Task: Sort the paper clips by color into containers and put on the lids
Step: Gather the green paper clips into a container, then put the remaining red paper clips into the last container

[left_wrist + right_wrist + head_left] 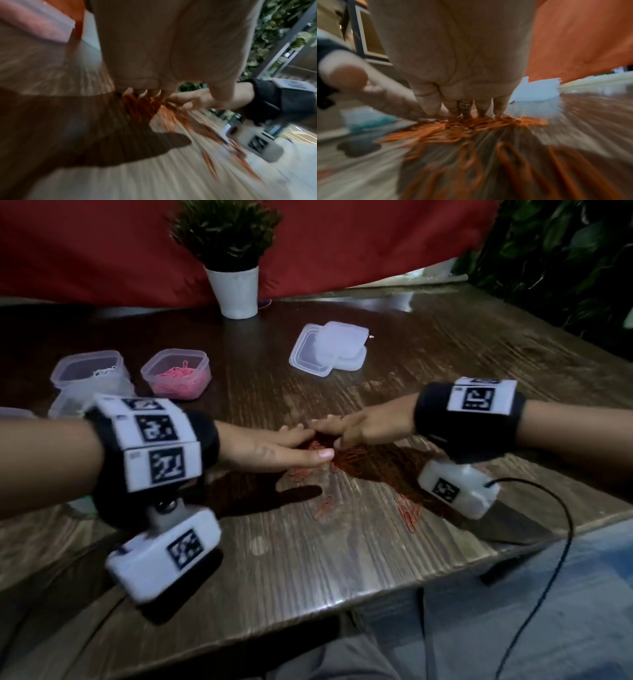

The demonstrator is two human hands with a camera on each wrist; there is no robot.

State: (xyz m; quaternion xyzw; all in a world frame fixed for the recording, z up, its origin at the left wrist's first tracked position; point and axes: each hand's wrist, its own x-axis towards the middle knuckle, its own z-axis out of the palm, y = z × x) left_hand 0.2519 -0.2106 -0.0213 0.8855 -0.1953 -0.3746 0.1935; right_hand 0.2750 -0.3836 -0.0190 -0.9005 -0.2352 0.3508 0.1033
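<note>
At mid-table, the left hand [274,451] and right hand [359,428] meet fingertip to fingertip, fingers straight, cupping the red paper clips [349,457]; bare wooden table [308,559] lies toward the near edge.

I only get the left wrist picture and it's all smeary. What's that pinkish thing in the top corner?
Observer: It is a clear tub of pink paper clips, with no lid on.
Operator: Where are the lids then?
Observer: A stack of clear lids lies further back on the table, near a white plant pot.
Operator: Is there another tub?
Observer: Yes, a clear tub left of the pink one holds some white clips.
Operator: What are the hands doing?
Observer: The left hand and the right hand meet fingertip to fingertip over the red paper clips, and a few stray ones lie nearer the table edge.
</note>
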